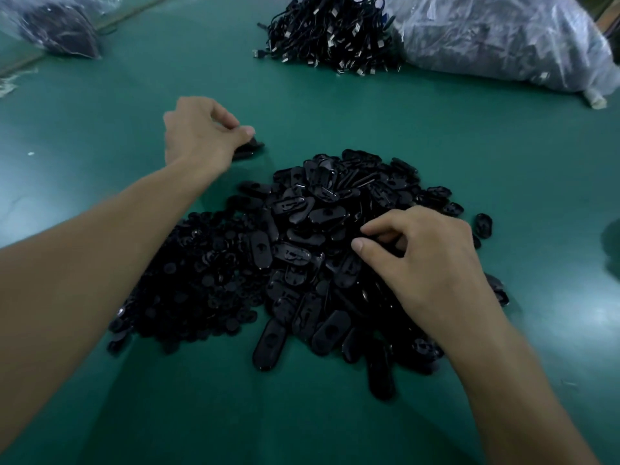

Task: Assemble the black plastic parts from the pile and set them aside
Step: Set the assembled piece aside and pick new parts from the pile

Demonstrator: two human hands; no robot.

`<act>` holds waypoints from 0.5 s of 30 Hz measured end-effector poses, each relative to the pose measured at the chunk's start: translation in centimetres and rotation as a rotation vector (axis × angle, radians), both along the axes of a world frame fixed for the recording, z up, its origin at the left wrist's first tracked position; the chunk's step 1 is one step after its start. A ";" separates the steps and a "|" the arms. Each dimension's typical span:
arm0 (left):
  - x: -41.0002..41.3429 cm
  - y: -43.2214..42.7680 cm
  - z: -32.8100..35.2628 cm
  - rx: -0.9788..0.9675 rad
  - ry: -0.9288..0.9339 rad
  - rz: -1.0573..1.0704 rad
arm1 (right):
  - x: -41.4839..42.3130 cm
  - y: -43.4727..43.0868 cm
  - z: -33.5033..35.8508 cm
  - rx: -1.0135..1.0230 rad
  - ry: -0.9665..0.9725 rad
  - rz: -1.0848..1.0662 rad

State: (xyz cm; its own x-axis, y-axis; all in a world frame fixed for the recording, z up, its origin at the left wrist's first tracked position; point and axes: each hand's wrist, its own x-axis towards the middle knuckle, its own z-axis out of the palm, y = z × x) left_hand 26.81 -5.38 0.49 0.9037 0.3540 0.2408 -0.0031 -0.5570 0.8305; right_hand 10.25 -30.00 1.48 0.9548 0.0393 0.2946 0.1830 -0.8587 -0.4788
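At eleven o'clock from the pile [302, 213], our left hand [201, 132] pinches one part [250, 150] down at the desk [335, 112]. At the pile's four o'clock edge our right hand [426, 263] curls into it; whether it grips anything we cannot tell. Set down this near, the part could get swept back into the pile as we dig, and be handled twice.

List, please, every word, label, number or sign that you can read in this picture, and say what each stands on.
No text can be read.
Black oval parts: only moulded cut-outs, no letters.
Small round parts: too dark to show any mark.
Cable heap: nothing legible; the plugs are too small and blurred.
Plastic bag: no label visible.
Green table: no print.
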 end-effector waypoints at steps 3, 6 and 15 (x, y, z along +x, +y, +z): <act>0.1 0.3 -0.5 0.058 0.050 -0.012 | 0.0 0.1 0.2 0.013 -0.026 0.011; -0.1 0.7 -0.7 0.101 0.056 0.002 | 0.0 0.0 0.2 0.024 -0.004 0.021; -1.3 -0.1 -0.1 0.059 0.003 -0.046 | -0.1 -0.3 0.6 -0.082 0.117 0.112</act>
State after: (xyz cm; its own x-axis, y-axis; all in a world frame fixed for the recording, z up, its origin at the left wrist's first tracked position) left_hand 25.52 -5.48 0.38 0.9193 0.2978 0.2572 -0.0270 -0.6043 0.7963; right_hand 10.11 -30.31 2.11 0.9706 0.1668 0.1734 0.2271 -0.8730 -0.4315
